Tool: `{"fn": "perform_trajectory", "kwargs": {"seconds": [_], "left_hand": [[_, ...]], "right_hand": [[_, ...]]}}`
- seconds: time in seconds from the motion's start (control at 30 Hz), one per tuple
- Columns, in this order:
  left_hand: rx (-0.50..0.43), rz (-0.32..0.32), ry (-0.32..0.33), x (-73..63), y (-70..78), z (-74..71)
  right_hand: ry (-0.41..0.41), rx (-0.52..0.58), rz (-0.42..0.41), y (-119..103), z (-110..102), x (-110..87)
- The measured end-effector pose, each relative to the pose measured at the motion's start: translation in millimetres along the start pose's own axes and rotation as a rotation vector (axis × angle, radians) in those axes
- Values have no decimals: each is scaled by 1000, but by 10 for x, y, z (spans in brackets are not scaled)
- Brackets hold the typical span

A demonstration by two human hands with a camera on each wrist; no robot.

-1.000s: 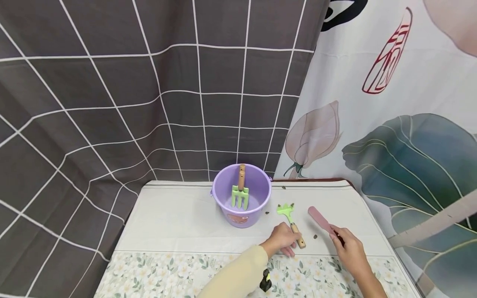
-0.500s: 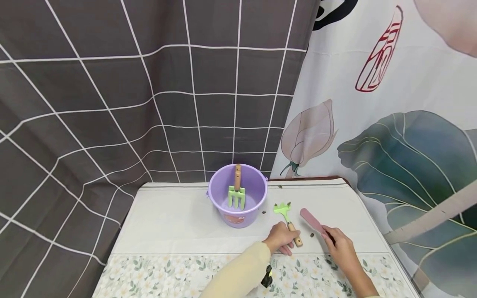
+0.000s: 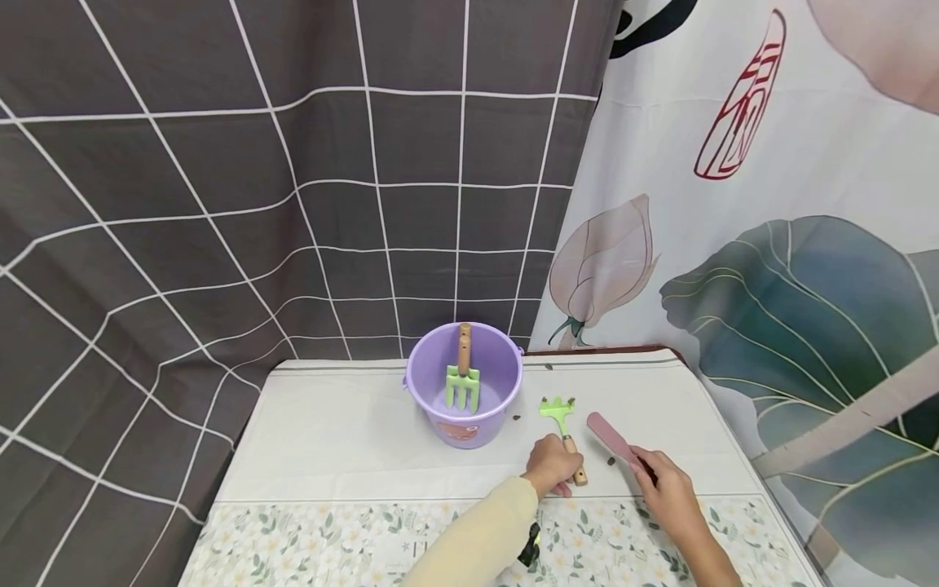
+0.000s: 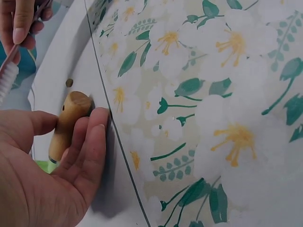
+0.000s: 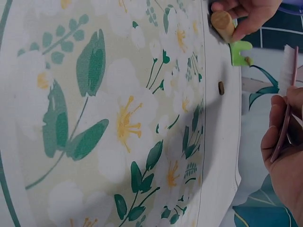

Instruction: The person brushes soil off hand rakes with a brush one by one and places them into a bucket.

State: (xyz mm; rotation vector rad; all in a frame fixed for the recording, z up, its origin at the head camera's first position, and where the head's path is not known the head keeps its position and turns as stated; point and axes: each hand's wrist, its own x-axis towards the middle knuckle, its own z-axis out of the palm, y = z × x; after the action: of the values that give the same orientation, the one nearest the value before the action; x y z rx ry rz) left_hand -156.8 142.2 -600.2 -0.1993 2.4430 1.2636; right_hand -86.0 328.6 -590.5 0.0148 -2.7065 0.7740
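Observation:
In the head view my left hand holds a small toy rake by its wooden handle. The rake's green head points away, with brown bits at its tines. In the left wrist view the thumb and fingers pinch the wooden handle. To the right, my right hand grips a pink brush by its handle, above the table. White bristles show along one side of the brush in the right wrist view. A small brown bit lies between rake and brush.
A purple bucket stands left of the rake, with a green toy fork leaning inside, handle up. Other brown bits lie on the white, flower-printed tablecloth. Grey checked cloth hangs behind, patterned white cloth at right.
The brush has moved slightly left, nearer to the rake. The rake's handle end has swung a little left. The head view has shifted slightly; the bucket and fork stay put.

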Motion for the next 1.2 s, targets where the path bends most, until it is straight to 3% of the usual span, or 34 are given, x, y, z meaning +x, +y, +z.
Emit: {"fn": "perform_trajectory", "kwargs": {"seconds": [0.37,0.63,0.8,1.0,1.2], "left_hand": [[2,-11,12,2,28,15],[-110,-6,25,-14,33,7],[-251,-12,-31,-3,8,-14],[-310,18,-110,-41,-26,-115],[-391,19,-137,-93,-59,-269]], "right_hand": [[11,-1,-15,0,-11,-38],[21,11,-29,16,-13,-40],[11,16,-30,23,-12,-55],[22,23,-53,40,-6,-59],[27,23,-47,27,-4,-47]]}}
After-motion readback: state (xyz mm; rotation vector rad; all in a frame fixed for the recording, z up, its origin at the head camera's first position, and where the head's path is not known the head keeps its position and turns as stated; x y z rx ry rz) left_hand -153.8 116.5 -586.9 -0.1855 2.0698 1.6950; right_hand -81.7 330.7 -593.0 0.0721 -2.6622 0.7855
